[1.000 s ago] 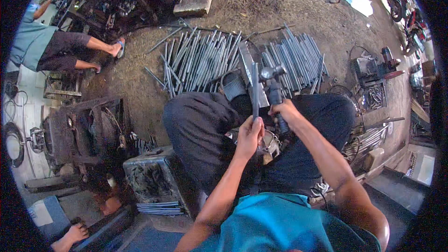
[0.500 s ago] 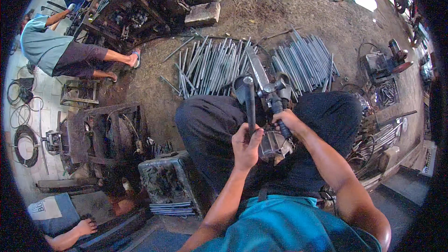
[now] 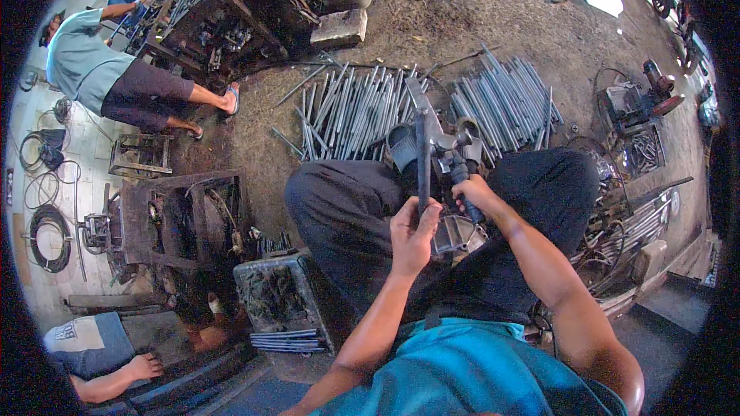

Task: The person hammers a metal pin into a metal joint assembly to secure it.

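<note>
The left hand (image 3: 414,233) closes around a rod (image 3: 422,160) standing upright between the knees — the right hand (image 3: 476,192) grips the tool handle (image 3: 461,182) beside it. The rod looks stiff, heavy steel, best held low on its shaft.

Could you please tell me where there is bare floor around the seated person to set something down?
Bare dirt floor lies beyond the two heaps of metal rods, toward the machine. A smaller patch sits left of the rods. It is crowded by the metal block and cluttered at the right.
</note>
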Demonstrator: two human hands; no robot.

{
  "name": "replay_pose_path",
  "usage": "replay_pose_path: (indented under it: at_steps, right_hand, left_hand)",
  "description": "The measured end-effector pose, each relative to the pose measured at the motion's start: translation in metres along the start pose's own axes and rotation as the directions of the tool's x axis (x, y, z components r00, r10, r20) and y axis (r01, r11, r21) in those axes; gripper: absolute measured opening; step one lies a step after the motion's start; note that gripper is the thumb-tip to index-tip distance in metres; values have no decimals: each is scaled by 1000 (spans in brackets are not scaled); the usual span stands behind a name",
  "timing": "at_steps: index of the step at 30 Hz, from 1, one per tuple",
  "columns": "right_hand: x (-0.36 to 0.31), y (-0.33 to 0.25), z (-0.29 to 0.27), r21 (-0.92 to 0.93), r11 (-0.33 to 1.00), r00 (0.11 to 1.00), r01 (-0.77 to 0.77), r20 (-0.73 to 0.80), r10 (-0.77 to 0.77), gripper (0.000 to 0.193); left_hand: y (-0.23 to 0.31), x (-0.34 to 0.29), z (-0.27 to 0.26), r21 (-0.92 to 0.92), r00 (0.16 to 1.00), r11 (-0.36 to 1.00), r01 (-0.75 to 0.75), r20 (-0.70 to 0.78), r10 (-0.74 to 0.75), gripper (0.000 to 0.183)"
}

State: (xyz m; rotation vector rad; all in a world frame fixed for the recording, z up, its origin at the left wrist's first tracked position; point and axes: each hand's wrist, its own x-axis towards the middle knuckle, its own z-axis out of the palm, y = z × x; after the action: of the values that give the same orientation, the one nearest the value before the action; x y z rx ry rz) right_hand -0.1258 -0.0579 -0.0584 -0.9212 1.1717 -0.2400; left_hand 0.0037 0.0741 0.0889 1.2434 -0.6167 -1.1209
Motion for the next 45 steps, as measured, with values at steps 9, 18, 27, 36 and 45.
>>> replay_pose_path:
  at_steps: [9,18,27,36,45]
  right_hand:
    - [6,12,-5,-217,974,981,69,-161,-105,12]
    - [0,12,-7,-289,954,975,81,-174,-136,21]
    - [0,17,12,-336,941,947,33,-291,-137,30]
    - [3,33,10,-54,985,967,162,-190,-169,14]
    - [5,54,-6,39,958,937,286,-223,-270,22]
  left_hand:
    - [21,-4,16,-51,989,997,50,143,-43,19]
    - [13,14,3,-80,959,986,148,256,-124,19]
    - [37,4,-37,800,893,411,-437,439,95,16]
    - [28,-3,-95,-83,741,962,261,656,-144,34]
    - [-18,18,-67,130,890,954,269,345,-298,62]
